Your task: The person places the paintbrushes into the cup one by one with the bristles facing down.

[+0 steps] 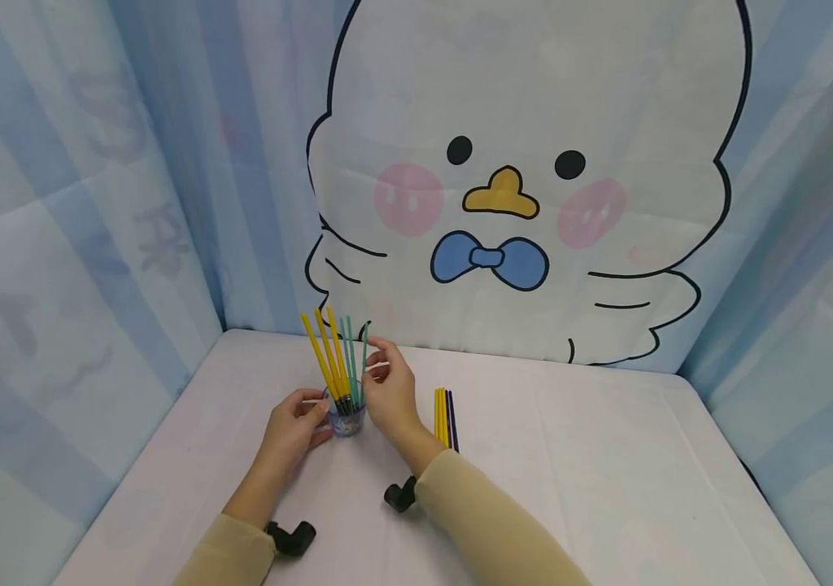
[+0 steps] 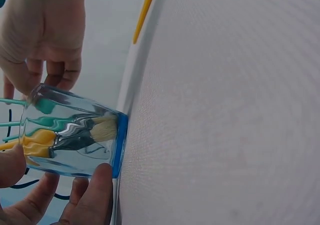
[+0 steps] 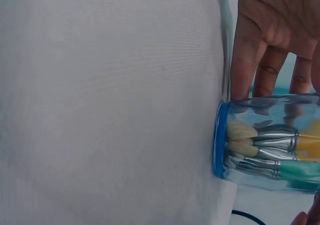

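Observation:
A clear glass cup (image 1: 346,425) with a blue base stands on the table, holding several paintbrushes with their bristles down. Yellow-handled paintbrushes (image 1: 329,358) lean to its left side, green-handled ones (image 1: 350,358) to its right. My left hand (image 1: 292,425) holds the cup from the left, thumb and fingers around its wall, as the left wrist view also shows. On the other side, my right hand (image 1: 392,391) pinches a green paintbrush (image 1: 364,350) at the cup's right edge. That brush's lower green part (image 2: 45,105) shows through the glass near the mouth.
More paintbrushes (image 1: 440,415) with yellow and dark handles lie on the white table (image 1: 607,472), right of my right hand and partly behind the forearm. A curtain (image 1: 497,317) with a cartoon bird hangs along the back edge. Black wrist devices (image 1: 292,539) sit by both sleeves.

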Action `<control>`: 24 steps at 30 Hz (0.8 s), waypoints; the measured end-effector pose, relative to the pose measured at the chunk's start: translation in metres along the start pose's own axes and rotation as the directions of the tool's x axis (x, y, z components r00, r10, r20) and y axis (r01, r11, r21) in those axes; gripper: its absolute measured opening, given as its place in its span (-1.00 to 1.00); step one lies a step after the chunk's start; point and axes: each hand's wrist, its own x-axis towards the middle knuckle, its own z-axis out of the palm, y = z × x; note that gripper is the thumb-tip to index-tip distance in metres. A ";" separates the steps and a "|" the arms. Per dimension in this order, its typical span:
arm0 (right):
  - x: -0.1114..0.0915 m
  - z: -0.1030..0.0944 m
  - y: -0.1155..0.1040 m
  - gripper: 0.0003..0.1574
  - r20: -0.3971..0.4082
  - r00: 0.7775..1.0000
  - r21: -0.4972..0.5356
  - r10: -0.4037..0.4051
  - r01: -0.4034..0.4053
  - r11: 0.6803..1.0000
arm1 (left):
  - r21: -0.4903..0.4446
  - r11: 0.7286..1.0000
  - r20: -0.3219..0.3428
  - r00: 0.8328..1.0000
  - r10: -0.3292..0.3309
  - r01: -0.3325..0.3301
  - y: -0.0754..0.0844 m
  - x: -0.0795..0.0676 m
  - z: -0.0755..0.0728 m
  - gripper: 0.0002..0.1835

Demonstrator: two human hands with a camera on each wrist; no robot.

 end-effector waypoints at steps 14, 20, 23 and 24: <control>-0.004 -0.001 0.006 -0.20 -0.018 0.998 -0.026 0.052 -0.053 0.998 | 0.016 1.000 -0.003 1.000 -0.007 0.007 0.000 0.001 0.001 -0.63; -0.007 -0.010 0.006 -0.19 -0.028 0.998 -0.009 0.058 -0.059 0.998 | 0.015 1.000 -0.005 1.000 -0.001 0.001 0.000 0.002 0.001 -0.63; -0.008 -0.014 0.006 -0.18 -0.030 0.997 -0.008 0.064 -0.065 0.998 | 0.014 1.000 -0.003 1.000 0.004 -0.004 0.000 0.001 0.001 -0.63; -0.008 -0.016 0.006 -0.18 -0.028 0.997 -0.008 0.068 -0.068 0.998 | 0.013 1.000 -0.003 1.000 0.007 -0.007 0.000 0.001 0.001 -0.63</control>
